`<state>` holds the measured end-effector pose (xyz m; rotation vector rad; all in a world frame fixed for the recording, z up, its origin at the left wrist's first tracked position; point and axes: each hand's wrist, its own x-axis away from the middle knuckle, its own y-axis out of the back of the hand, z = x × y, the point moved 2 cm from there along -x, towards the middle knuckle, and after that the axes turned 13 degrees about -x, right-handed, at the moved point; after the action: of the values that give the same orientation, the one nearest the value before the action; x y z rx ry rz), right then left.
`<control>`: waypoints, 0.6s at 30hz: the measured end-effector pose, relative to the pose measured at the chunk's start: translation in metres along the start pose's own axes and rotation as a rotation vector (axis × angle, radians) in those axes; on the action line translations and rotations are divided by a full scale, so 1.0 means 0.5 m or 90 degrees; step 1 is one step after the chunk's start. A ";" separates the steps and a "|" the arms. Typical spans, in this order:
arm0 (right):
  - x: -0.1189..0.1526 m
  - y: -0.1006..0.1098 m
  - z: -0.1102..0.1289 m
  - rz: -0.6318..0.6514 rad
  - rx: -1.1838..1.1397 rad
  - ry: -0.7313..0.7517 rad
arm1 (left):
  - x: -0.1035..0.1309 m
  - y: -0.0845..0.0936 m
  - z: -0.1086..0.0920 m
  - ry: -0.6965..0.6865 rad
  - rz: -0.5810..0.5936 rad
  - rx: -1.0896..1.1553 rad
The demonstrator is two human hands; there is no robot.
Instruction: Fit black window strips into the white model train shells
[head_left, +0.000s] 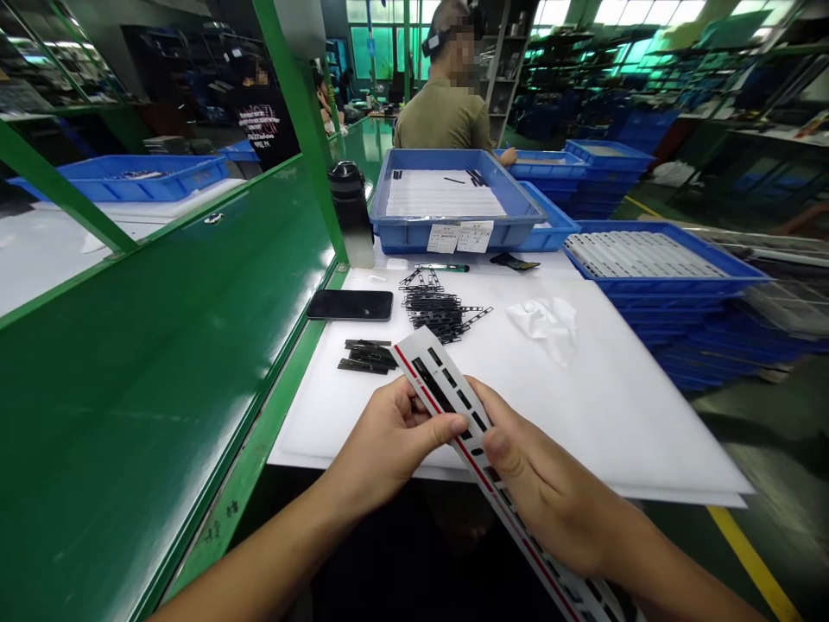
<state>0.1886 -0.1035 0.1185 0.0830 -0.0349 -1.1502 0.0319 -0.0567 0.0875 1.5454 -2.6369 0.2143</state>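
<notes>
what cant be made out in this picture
All in the head view:
White strip's near end: cut off by bottom edge
Strip's right edge, partly: hidden by right hand
Some left hand fingertips: hidden behind strip
Writing on tray labels: too small

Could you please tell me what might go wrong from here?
The long slotted strip runs past the table's near edge, so it could flex or slip if the left hand and right hand loosen. Its far end is close to the dark flat pieces and might nudge them. The small black frames lie in a jumbled heap and may snag on one another.
</notes>
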 end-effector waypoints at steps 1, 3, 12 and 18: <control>-0.001 0.000 0.001 0.002 -0.010 0.001 | -0.001 0.000 0.001 0.000 0.003 -0.001; -0.003 0.000 0.000 0.000 -0.020 0.000 | -0.002 0.001 0.003 -0.003 0.006 -0.006; -0.004 -0.003 -0.015 -0.012 -0.035 -0.002 | 0.004 -0.003 0.014 0.029 -0.006 -0.067; 0.010 0.002 -0.033 -0.046 -0.053 -0.017 | 0.001 0.024 -0.011 -0.029 -0.116 -0.230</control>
<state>0.1926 -0.1067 0.1020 -0.0047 -0.0087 -1.2232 0.0212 -0.0506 0.0921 1.6586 -2.3722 -0.2957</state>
